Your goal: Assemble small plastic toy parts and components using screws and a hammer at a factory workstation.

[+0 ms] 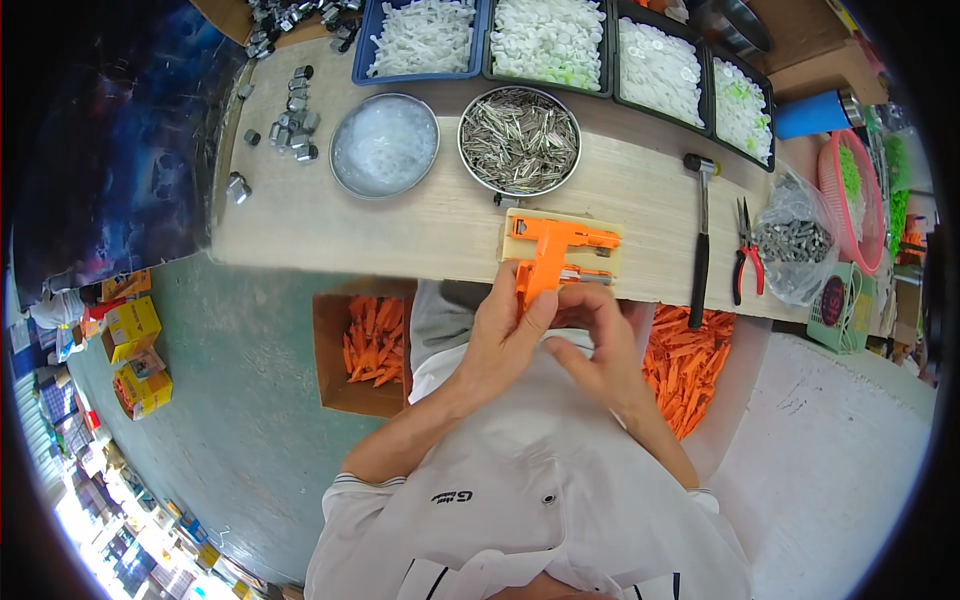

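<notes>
The left hand (505,335) gripped an orange part (545,262) on the jig (520,228) at the table (400,225) edge. The right hand (600,350) pinched something too small to tell. Boxes of orange parts (375,340) looked far from used up.

Two round metal bowls are sitting side by side on the wooden counter (400,230): the left bowl (384,145) is holding clear plastic bits, the right bowl (519,139) thin metal pins. Behind them, bins of white parts (547,40) are lining the far edge. A hammer (701,235) and red-handled pliers (745,250) are lying near a clear bag of metal pieces (795,240). Small grey metal blocks (292,115) are lying scattered at the left end. Below, a cardboard box (340,370) is holding orange plastic parts.
</notes>
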Demonstrator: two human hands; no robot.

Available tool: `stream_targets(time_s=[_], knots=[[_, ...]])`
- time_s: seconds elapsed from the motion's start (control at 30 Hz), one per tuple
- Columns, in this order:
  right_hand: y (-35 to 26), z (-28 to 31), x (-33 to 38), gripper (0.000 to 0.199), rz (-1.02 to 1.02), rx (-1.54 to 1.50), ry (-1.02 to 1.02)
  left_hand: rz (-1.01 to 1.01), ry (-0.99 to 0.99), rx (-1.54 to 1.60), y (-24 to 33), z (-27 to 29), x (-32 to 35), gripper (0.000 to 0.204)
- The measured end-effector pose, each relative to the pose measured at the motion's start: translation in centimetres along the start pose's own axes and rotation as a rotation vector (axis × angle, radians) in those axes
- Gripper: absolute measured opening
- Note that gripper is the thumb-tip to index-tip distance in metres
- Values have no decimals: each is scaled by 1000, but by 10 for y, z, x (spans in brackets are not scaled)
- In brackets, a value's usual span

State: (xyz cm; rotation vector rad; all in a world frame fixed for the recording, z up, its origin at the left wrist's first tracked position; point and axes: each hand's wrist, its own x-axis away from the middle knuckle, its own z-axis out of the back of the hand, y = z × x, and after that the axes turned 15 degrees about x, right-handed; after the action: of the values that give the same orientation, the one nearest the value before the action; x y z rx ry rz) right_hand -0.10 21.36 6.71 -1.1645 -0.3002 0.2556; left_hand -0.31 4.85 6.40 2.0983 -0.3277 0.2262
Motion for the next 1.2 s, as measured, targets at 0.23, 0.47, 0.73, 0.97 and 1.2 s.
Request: stream_targets(time_s=[0.23,0.47,0.73,0.97,1.2], knots=[[1,-11,-7,36,20,167,191,-230,31,-280,-23,-14,5,32],[-1,-5,-1,22,-129,-58,230,-65,-60,96,-12,-14,0,30],[5,13,-5,20,-126,-54,244,-355,24,66,-5,3,3,27],[-2,33,-5,23,-58,336,-68,-116,38,-109,17,28,-9,20],[21,29,-12,36,158,777,202,-419,250,-859,27,58,-35,28]])
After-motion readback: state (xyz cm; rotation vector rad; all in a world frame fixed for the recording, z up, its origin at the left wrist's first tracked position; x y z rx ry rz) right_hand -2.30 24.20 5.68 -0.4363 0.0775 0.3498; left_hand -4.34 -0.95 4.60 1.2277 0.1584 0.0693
